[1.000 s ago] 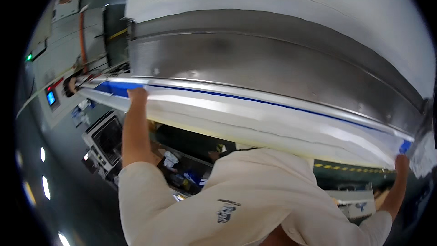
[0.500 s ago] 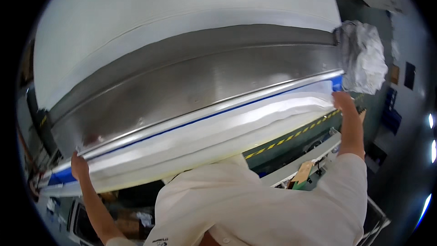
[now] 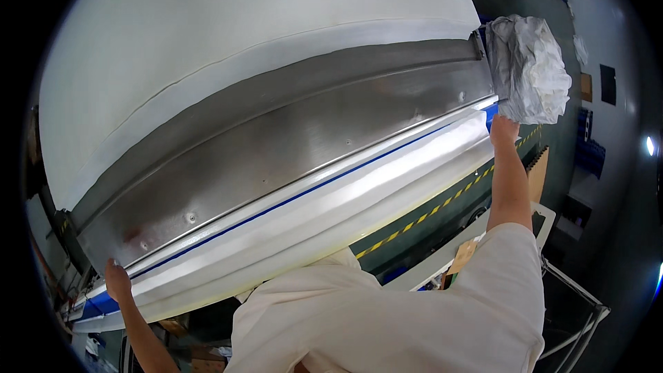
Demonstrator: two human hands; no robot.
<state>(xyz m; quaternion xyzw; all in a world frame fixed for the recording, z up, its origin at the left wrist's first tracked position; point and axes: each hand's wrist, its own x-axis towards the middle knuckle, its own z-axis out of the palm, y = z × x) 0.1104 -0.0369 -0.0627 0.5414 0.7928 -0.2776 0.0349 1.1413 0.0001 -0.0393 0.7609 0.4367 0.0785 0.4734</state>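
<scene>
A long white cloth (image 3: 345, 186) stretches between my two hands along the front of a large machine. My left hand (image 3: 118, 282) is closed on the cloth's left end, right beside the lower edge of the steel plate (image 3: 290, 131). At the far right, my right hand (image 3: 505, 129) is closed on the other end, next to a blue band (image 3: 492, 115). The fingertips of both hands are partly hidden. Blue also shows past my left hand, and a thin blue line runs along the cloth's upper edge. Folds run lengthwise through the hanging cloth.
Above the plate lies a wide white covering (image 3: 262, 14). A crumpled white cloth bundle (image 3: 532, 69) sits at the machine's right end. Yellow-black tape (image 3: 414, 217) crosses the green floor. A white-topped cart (image 3: 442, 262) stands at my right, near a metal frame (image 3: 587, 324).
My view has shifted and tilted. My right hand now sits closer to the blue band and the crumpled bundle. The cloth looks pulled straighter along the plate, and both hands keep their hold.
</scene>
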